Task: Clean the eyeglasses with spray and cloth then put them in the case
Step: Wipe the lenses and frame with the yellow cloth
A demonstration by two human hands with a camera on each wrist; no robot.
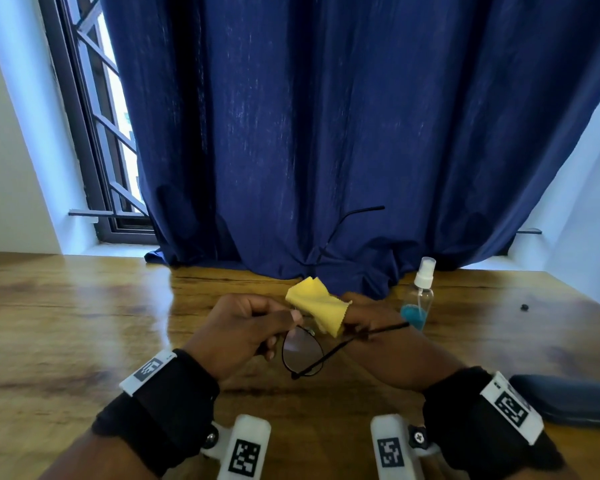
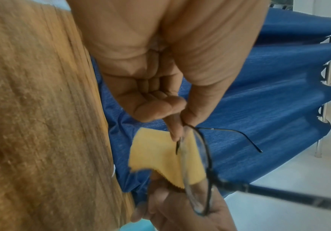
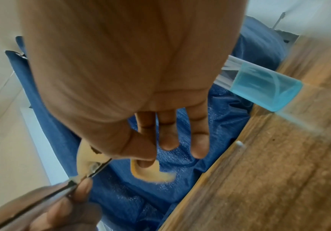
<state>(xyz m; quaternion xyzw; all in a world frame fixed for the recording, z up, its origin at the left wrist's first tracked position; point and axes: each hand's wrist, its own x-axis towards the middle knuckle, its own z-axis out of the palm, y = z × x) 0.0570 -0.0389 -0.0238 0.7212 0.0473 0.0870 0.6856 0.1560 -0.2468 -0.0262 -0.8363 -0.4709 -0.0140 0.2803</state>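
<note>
The left hand (image 1: 243, 332) pinches the thin black frame of the eyeglasses (image 1: 302, 351) above the wooden surface (image 1: 84, 306), while the right hand (image 1: 368, 317) nips the yellow cloth (image 1: 317, 304) between thumb and forefinger against the farther lens, its other fingers (image 3: 199, 136) straight. The risk I judge is twisting: a hard rub could bend the slim frame or bridge, or slip the glasses from so light a pinch. The rubbed lens is hidden behind the cloth, so its cleanliness cannot be told, the dark case (image 1: 568, 400) is cut off at the right edge, and the spray bottle (image 1: 418, 299) stands just beyond the right hand.
</note>
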